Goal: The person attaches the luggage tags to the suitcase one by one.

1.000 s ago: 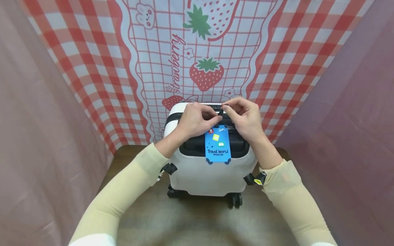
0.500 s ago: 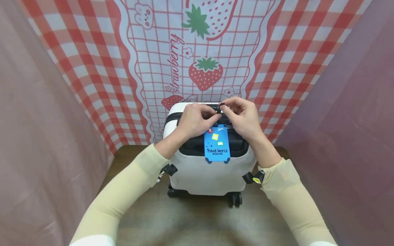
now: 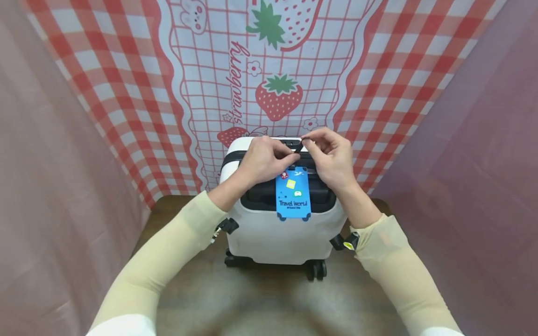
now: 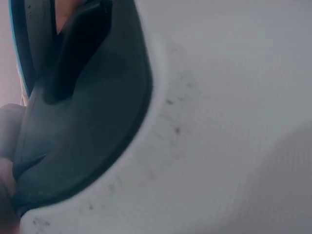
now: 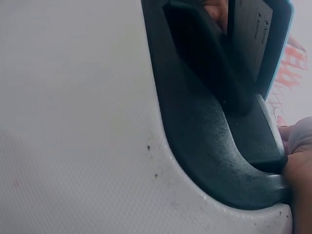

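A white suitcase (image 3: 277,238) stands upright, and a blue luggage tag (image 3: 293,193) printed "Travel World" hangs over its black handle recess (image 3: 252,196). Just above the tag, a thin black strap (image 3: 299,148) runs between both hands. My left hand (image 3: 266,158) pinches its lower part between thumb and forefinger. With thumb and fingertips my right hand (image 3: 332,156) pinches the upper end. In the right wrist view, the tag's back (image 5: 251,39) shows a white card with printed lines, and part of the right hand (image 5: 300,165) shows at the edge.
The suitcase rests on black wheels (image 3: 317,269) on a brown tabletop (image 3: 269,303). Behind it hangs a red-and-white strawberry cloth (image 3: 279,98). Pink curtains (image 3: 63,186) close in at both sides. A black band (image 3: 233,158) runs round the suitcase top.
The strap end looks curled between the fingertips half a second ago and stretches straighter between the hands now. Both hands keep their pinch; the whole view has shifted slightly.
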Motion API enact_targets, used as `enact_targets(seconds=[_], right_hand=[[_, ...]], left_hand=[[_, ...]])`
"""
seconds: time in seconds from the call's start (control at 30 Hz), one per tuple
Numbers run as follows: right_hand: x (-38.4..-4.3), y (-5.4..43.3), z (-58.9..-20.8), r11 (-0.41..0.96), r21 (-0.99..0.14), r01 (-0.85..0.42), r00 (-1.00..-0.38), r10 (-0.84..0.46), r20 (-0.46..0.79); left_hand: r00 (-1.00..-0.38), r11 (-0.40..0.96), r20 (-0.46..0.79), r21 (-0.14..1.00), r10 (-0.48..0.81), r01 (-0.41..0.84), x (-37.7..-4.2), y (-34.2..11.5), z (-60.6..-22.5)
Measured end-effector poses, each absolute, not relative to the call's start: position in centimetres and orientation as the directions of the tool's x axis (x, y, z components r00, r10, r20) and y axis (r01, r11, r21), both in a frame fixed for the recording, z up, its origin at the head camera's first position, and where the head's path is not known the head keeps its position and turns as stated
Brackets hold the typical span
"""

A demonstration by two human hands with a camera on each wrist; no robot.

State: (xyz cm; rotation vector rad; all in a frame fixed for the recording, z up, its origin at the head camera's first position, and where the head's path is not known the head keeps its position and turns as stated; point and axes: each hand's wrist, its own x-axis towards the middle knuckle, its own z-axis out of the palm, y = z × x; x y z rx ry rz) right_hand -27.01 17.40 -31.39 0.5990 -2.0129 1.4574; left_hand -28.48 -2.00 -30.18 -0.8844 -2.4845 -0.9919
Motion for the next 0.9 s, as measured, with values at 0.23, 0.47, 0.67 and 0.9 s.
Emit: enact_targets(seconds=[0.23, 0.47, 0.67, 0.9], right_hand=[[-27.4, 17.7, -31.1, 0.271, -0.743, -0.611, -0.783, -0.067, 0.619], [-27.4, 19.4, -30.1, 0.467, -0.692, -0.550, -0.817, -0.130, 0.562], [-26.6, 22.5, -29.5, 0.676, -0.595, -0.435, -0.864, -0.128, 0.487], [-25.6, 26.6, -29.9, 0.787, -0.525, -0.324, -0.921, -0.134, 0.366]], left_hand=[[-0.758, 0.576, 0.502, 0.499, 0.416, 0.647, -28.4, -2.1, -30.5], [-0.723, 0.562, 0.545, 0.468, 0.424, 0.682, -28.8, -2.0, -30.7], [-0.705, 0.664, 0.557, 0.327, 0.439, 0.672, -28.2, -4.9, -30.4], [-0.799, 0.792, 0.490, 0.300, 0.350, 0.531, -27.6, -11.5, -32.1]])
